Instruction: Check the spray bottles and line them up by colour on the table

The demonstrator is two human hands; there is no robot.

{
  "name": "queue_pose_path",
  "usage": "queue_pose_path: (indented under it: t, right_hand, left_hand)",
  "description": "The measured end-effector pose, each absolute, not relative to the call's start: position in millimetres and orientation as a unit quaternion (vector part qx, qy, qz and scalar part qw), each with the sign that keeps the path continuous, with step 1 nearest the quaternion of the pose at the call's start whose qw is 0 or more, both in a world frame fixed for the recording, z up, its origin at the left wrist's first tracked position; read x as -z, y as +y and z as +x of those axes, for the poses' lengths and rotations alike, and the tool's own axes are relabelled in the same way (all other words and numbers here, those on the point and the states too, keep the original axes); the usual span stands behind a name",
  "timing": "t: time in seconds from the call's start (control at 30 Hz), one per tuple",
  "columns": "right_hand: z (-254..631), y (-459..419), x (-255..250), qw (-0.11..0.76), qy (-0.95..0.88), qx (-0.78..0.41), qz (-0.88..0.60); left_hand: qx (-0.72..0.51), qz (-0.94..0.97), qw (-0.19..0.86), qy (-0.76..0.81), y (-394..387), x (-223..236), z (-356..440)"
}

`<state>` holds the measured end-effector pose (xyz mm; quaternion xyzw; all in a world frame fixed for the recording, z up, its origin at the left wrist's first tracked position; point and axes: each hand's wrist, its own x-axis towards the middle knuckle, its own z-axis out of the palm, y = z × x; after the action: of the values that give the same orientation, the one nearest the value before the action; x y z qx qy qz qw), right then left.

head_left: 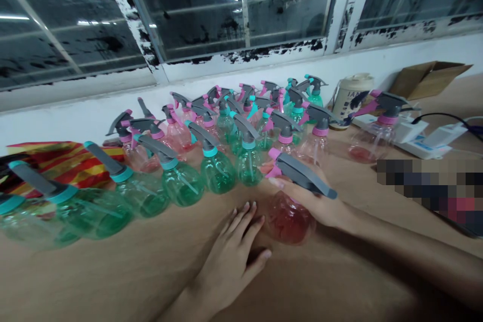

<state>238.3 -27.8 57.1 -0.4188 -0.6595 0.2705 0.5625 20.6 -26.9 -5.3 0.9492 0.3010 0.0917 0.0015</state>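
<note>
My right hand (320,204) is closed around the neck of a pink spray bottle (290,221) with a grey and pink trigger head. Its round body stands on or just above the wooden table (151,276); I cannot tell which. My left hand (237,251) lies on the tabletop to the left of that bottle, fingers stretched out and holding nothing. Beyond it a row of green spray bottles, one of them a green spray bottle (219,173) with a turquoise collar, runs off to the left. Several pink spray bottles, such as a pink spray bottle (315,143), stand behind.
A separate pink spray bottle (372,141) stands at the right by a white power strip (430,146) with cables. Behind are a cream canister (352,93) and an open cardboard box (426,80). Red-yellow striped packaging (75,158) lies at the left, below the windows (241,5).
</note>
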Motion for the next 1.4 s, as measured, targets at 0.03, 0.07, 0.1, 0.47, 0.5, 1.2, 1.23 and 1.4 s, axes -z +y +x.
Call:
queue_pose_path:
  t: [0.03, 0.07, 0.1, 0.47, 0.5, 1.2, 1.23, 1.4]
  right_hand:
    - [238, -28, -57, 0.559, -0.66, -0.272, -0.423]
    - [238, -28, -57, 0.554, -0.66, -0.276, -0.427]
    - [238, -29, -57, 0.549, -0.659, -0.277, -0.432]
    - [244, -28, -62, 0.51, -0.692, -0.263, -0.437]
    - [245, -27, -62, 0.512, -0.691, -0.257, -0.44]
    - [260, -8, -49, 0.559, -0.65, -0.248, -0.451]
    - [260, -8, -49, 0.562, -0.651, -0.243, -0.449]
    - [257, -9, -52, 0.578, -0.651, -0.243, -0.429]
  left_hand:
    - [-0.09, 0.95, 0.001, 0.3, -27, 5, 21]
    - [-0.087, 0.95, 0.001, 0.3, -27, 5, 21]
    - [-0.085, 0.95, 0.002, 0.3, -27, 5, 21]
    - [-0.099, 0.949, 0.005, 0.299, -26, 6, 21]
    - [-0.098, 0.949, 0.006, 0.3, -27, 5, 21]
    - [-0.097, 0.949, 0.013, 0.301, -27, 2, 21]
    - [-0.098, 0.948, 0.014, 0.301, -27, 2, 21]
    - [-0.094, 0.948, 0.008, 0.304, -27, 1, 21]
